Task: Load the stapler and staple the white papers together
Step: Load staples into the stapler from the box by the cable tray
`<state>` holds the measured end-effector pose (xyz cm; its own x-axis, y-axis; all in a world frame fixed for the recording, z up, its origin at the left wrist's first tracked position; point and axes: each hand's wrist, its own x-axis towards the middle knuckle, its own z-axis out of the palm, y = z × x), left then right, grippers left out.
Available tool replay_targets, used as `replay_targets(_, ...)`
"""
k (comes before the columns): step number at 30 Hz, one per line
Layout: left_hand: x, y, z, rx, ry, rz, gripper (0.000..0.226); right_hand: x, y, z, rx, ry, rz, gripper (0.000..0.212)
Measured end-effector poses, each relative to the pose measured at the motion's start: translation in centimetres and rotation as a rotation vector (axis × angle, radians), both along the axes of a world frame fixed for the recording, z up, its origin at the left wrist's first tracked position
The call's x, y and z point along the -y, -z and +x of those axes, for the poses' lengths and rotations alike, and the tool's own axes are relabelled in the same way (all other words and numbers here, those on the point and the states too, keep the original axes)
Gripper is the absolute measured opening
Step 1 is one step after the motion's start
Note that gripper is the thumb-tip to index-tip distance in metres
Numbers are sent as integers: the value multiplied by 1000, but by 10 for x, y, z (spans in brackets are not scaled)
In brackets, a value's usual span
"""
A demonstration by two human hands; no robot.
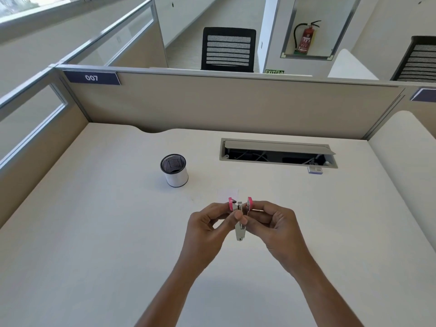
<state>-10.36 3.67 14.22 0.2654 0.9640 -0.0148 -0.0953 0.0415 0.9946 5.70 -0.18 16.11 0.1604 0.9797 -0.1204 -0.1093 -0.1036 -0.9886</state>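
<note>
We see the small stapler (239,208) just below frame centre: pink arms spread open, metal magazine hanging downward, held clear of the desk (118,232).

Bright, even daylight from window (21,7) upper left, blown out. Faint soft shadow on bench (94,232) lower centre. Partition (236,102) lines bow toward frame edges.

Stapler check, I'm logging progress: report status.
Left hand and right hand both grip pink stapler, opened wide, above desk. Loaded or not: cannot tell. Nothing blocking.

Pink-and-silver stapler (240,212); white, black-meshed pen cup (174,170).
</note>
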Motion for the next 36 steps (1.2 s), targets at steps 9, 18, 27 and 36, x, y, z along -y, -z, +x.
replay_targets(9, 5, -12, 5, 211, -155, -107, 17, 8, -7, -4, -265, 149, 44, 18)
replay_targets(18, 9, -25, 2, 178, -147, -58, 16, 9, -11, -1, -561, 272, 76, 27)
replay_targets(27, 26, -27, 6, 86, -162, -11, 16, 16, -17, 2, -693, 335, 60, 38)
replay_targets(36, 42, -15, 0, 305, -103, -333, 45, 19, -29, 15, -493, 251, 35, 35)
